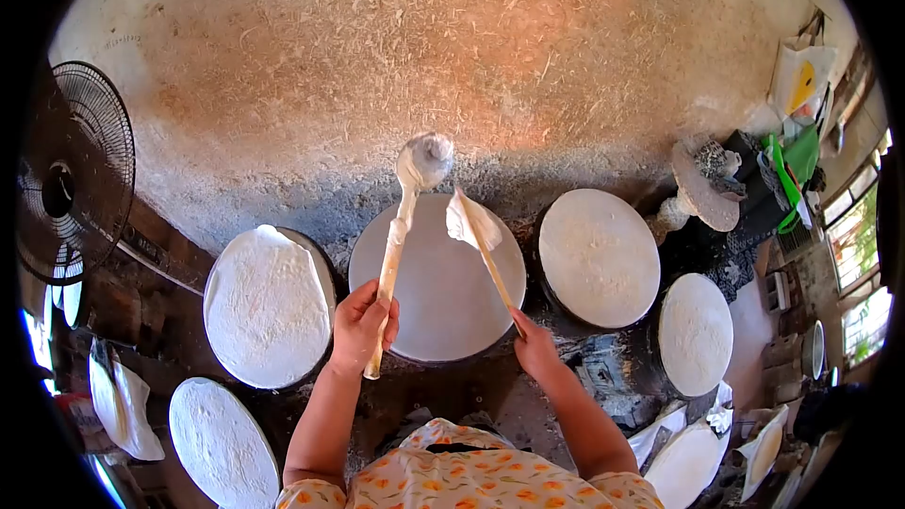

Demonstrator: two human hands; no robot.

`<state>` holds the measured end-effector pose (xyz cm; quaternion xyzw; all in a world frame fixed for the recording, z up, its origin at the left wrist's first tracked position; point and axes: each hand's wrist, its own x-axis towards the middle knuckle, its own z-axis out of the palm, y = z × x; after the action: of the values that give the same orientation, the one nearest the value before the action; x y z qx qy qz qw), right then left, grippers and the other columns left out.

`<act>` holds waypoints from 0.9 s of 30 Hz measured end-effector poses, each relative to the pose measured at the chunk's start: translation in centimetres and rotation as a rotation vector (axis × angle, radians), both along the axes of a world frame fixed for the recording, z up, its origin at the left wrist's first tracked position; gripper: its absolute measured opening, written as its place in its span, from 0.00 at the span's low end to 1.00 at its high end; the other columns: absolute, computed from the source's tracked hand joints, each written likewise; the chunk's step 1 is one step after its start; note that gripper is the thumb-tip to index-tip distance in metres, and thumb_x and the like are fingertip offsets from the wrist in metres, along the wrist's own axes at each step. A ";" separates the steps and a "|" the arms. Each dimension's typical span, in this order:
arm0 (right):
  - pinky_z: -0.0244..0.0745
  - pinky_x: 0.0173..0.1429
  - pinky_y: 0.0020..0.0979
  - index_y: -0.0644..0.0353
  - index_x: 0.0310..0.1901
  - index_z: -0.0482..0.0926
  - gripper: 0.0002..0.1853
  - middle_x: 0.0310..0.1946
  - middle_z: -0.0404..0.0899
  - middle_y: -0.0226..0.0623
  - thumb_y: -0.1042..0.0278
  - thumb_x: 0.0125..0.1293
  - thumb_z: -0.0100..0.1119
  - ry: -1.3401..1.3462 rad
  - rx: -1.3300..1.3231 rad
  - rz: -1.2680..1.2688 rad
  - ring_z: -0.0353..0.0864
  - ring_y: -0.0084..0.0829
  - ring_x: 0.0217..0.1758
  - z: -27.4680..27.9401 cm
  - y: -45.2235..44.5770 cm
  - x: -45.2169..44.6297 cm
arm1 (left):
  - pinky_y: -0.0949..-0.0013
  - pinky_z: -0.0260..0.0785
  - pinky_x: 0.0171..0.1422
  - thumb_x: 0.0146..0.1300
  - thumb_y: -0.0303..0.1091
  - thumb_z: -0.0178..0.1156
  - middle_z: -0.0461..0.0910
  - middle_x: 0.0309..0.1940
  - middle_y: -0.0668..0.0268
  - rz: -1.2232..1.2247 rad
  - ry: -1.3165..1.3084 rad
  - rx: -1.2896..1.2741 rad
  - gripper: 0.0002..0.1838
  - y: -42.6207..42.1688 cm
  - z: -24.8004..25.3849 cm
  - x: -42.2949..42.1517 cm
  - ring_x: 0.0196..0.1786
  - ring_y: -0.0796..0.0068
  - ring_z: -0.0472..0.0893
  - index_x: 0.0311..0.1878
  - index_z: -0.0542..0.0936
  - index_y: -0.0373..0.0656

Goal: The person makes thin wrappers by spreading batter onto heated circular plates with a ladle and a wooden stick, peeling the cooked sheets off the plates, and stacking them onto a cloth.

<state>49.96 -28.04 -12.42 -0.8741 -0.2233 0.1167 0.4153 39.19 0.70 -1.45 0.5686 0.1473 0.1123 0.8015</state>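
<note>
My left hand (366,328) is closed round the wooden handle of a long ladle (398,231). The ladle's bowl points up toward the wall and is coated in white batter. In my right hand (535,349) is the thin handle of a wooden spatula (492,269), its broad end thick with white batter. Both tools are over a round grey griddle (443,311), whose surface looks bare. Left of it, a griddle carries a white flatbread sheet (269,316) with one edge lifted or folded. A pale layer covers the round griddle (600,259) to the right.
More round white-topped discs stand at the lower left (224,443) and right (696,335). A black fan (75,170) is at far left, beside the rough plaster wall (424,47). A stack of crusted, pale, rounded objects (702,188) and a green bag (801,160) sit right.
</note>
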 end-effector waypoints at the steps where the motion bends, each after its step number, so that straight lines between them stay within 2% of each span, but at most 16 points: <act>1: 0.70 0.59 0.34 0.56 0.62 0.68 0.32 0.55 0.72 0.55 0.86 0.52 0.46 -0.002 -0.001 0.003 0.72 0.49 0.60 0.2 1.3 0.4 | 0.78 0.61 0.18 0.67 0.27 0.45 0.73 0.24 0.68 -0.007 0.014 -0.027 0.08 -0.1 -0.3 -0.3 0.16 0.83 0.69 0.41 0.73 0.36; 5: 0.70 0.58 0.31 0.57 0.61 0.69 0.31 0.57 0.72 0.51 0.86 0.52 0.47 0.033 0.057 0.023 0.73 0.44 0.60 0.5 2.6 0.5 | 0.78 0.60 0.17 0.67 0.28 0.46 0.72 0.23 0.69 -0.018 0.102 -0.067 0.07 -0.3 -1.5 -0.9 0.15 0.83 0.68 0.36 0.73 0.38; 10: 0.69 0.58 0.28 0.58 0.61 0.70 0.30 0.58 0.72 0.50 0.85 0.53 0.47 -0.063 0.098 -0.046 0.74 0.40 0.61 -0.9 -2.2 -2.6 | 0.78 0.59 0.16 0.67 0.29 0.46 0.72 0.22 0.68 -0.077 0.142 -0.037 0.08 0.6 -2.3 -1.9 0.14 0.83 0.67 0.35 0.73 0.37; 12: 0.69 0.59 0.29 0.58 0.62 0.69 0.31 0.58 0.73 0.51 0.85 0.53 0.47 0.049 0.043 -0.150 0.74 0.41 0.61 -2.3 -3.1 -2.9 | 0.79 0.58 0.16 0.67 0.30 0.47 0.72 0.24 0.67 -0.052 0.094 -0.345 0.09 1.1 -1.6 -2.4 0.15 0.83 0.67 0.42 0.74 0.35; 13: 0.69 0.59 0.29 0.58 0.62 0.69 0.31 0.58 0.73 0.51 0.85 0.53 0.47 0.048 0.043 -0.147 0.74 0.41 0.61 -2.2 -2.4 -2.8 | 0.79 0.58 0.16 0.67 0.30 0.47 0.72 0.24 0.67 -0.049 0.093 -0.345 0.09 1.4 -1.5 -2.8 0.15 0.83 0.67 0.42 0.74 0.35; 15: 0.70 0.59 0.30 0.56 0.62 0.69 0.31 0.58 0.73 0.51 0.85 0.54 0.46 -0.035 0.050 -0.045 0.74 0.42 0.60 -1.2 0.3 -2.2 | 0.78 0.56 0.14 0.66 0.30 0.49 0.71 0.25 0.63 -0.095 -0.139 -0.742 0.17 1.7 -1.1 -3.4 0.14 0.82 0.65 0.55 0.71 0.33; 16: 0.70 0.59 0.32 0.54 0.62 0.69 0.30 0.56 0.73 0.52 0.84 0.55 0.47 0.113 -0.023 -0.047 0.74 0.44 0.60 1.1 2.0 -2.0 | 0.78 0.56 0.15 0.67 0.31 0.49 0.71 0.26 0.63 -0.063 -0.140 -0.598 0.18 1.3 -0.5 -3.7 0.14 0.82 0.65 0.57 0.70 0.32; 17: 0.70 0.59 0.32 0.54 0.62 0.69 0.30 0.56 0.73 0.52 0.84 0.55 0.47 0.112 -0.022 -0.046 0.74 0.44 0.60 1.2 3.2 -1.5 | 0.78 0.56 0.15 0.67 0.31 0.49 0.71 0.26 0.63 -0.062 -0.141 -0.597 0.18 1.2 -0.3 -3.9 0.14 0.82 0.65 0.57 0.70 0.32; 19: 0.71 0.59 0.33 0.52 0.62 0.70 0.30 0.54 0.75 0.52 0.83 0.55 0.48 0.079 0.007 0.058 0.74 0.45 0.59 0.8 4.8 -0.7 | 0.79 0.57 0.16 0.68 0.31 0.47 0.71 0.25 0.65 0.020 -0.058 -0.325 0.14 1.0 0.0 -4.0 0.14 0.82 0.65 0.50 0.73 0.32; 20: 0.71 0.59 0.33 0.52 0.62 0.70 0.30 0.54 0.75 0.52 0.83 0.55 0.48 0.078 0.007 0.061 0.74 0.45 0.59 0.8 5.1 -1.0 | 0.79 0.57 0.16 0.68 0.31 0.47 0.71 0.25 0.65 0.023 -0.060 -0.325 0.14 1.1 -0.3 -4.1 0.14 0.82 0.65 0.50 0.73 0.32; 22: 0.72 0.58 0.34 0.52 0.62 0.70 0.30 0.53 0.75 0.50 0.83 0.55 0.48 0.028 -0.069 0.141 0.75 0.44 0.58 0.9 5.6 -1.5 | 0.78 0.57 0.17 0.68 0.31 0.46 0.70 0.23 0.66 -0.011 0.038 -0.158 0.10 1.4 -1.5 -4.3 0.14 0.82 0.65 0.40 0.73 0.35; 23: 0.72 0.58 0.34 0.52 0.62 0.70 0.30 0.53 0.75 0.50 0.83 0.55 0.48 0.027 -0.068 0.144 0.75 0.44 0.58 1.6 5.5 -2.1 | 0.78 0.57 0.17 0.68 0.31 0.46 0.70 0.23 0.66 -0.009 0.036 -0.156 0.10 1.3 -1.6 -4.4 0.14 0.82 0.65 0.40 0.73 0.35; 25: 0.72 0.57 0.33 0.53 0.61 0.71 0.30 0.54 0.75 0.50 0.85 0.53 0.47 0.135 -0.216 0.164 0.76 0.43 0.57 3.1 4.6 -3.6 | 0.78 0.58 0.18 0.70 0.32 0.44 0.68 0.17 0.69 -0.004 0.104 -0.059 0.11 1.0 -1.7 -4.4 0.14 0.82 0.66 0.31 0.71 0.40; 26: 0.72 0.57 0.33 0.53 0.61 0.71 0.30 0.54 0.75 0.50 0.85 0.53 0.47 0.134 -0.217 0.167 0.76 0.43 0.57 2.7 3.8 -3.7 | 0.78 0.58 0.18 0.70 0.33 0.44 0.69 0.17 0.69 0.000 0.108 -0.055 0.11 1.0 -2.0 -4.5 0.14 0.82 0.66 0.32 0.72 0.39; 27: 0.73 0.56 0.32 0.54 0.60 0.72 0.30 0.53 0.76 0.50 0.85 0.53 0.46 0.045 -0.110 0.192 0.77 0.42 0.56 2.1 2.6 -3.9 | 0.78 0.58 0.18 0.70 0.33 0.44 0.69 0.17 0.69 0.002 0.107 -0.056 0.11 1.0 -1.9 -4.7 0.14 0.82 0.66 0.32 0.72 0.39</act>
<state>46.10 -25.43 -10.27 -0.8674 -0.2899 0.1875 0.3585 34.50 1.68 -3.40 0.5509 0.1934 0.0784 0.8080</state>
